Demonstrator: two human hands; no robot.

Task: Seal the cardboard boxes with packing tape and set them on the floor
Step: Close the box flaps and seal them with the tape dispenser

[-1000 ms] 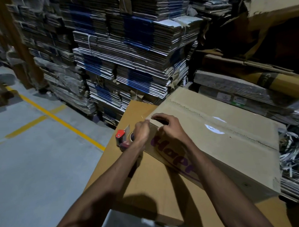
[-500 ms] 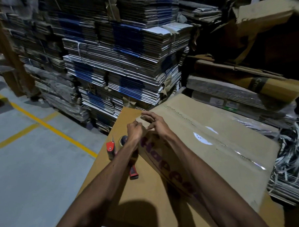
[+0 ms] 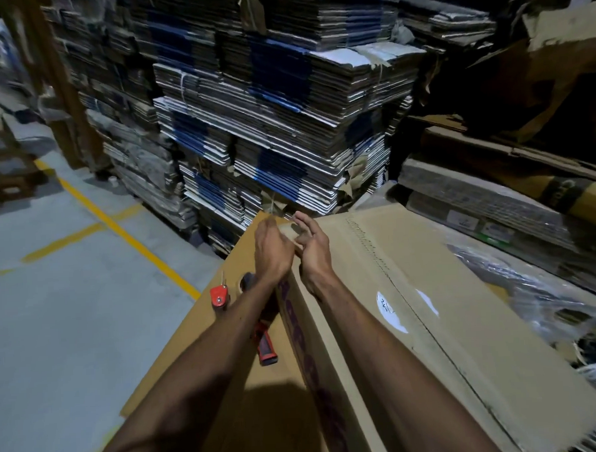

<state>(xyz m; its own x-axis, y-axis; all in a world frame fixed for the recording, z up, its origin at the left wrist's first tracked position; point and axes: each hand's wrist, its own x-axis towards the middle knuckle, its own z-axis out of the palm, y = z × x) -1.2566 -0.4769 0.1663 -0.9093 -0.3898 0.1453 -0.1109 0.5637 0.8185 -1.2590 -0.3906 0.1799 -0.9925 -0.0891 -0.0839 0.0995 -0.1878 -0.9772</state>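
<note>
Floor (image 3: 55, 339): grey, crossed by yellow lines, far left.
Tape dispenser (image 3: 221, 295): red, lying on the flat cardboard sheet (image 3: 205, 332) just left of the box; middle hidden under the left forearm, red handle end showing below it.
Left hand (image 3: 272, 252): at the far corner of the box, fingers curled, blurred; impossible to tell whether anything is pinched.
Right hand (image 3: 313, 249): touching the left, fingers loosely spread over the same corner; grip unclear, possibly a strip of clear tape between the two.
Box (image 3: 448, 339): on the sheet, flaps shut, glossy tape along the top seam; near end cut off by the frame.
Writing: purple letters down the box side, too skewed to read.
Behind: bundled stacks of flattened cartons (image 3: 267, 107), blocking the way past the far corner.
</note>
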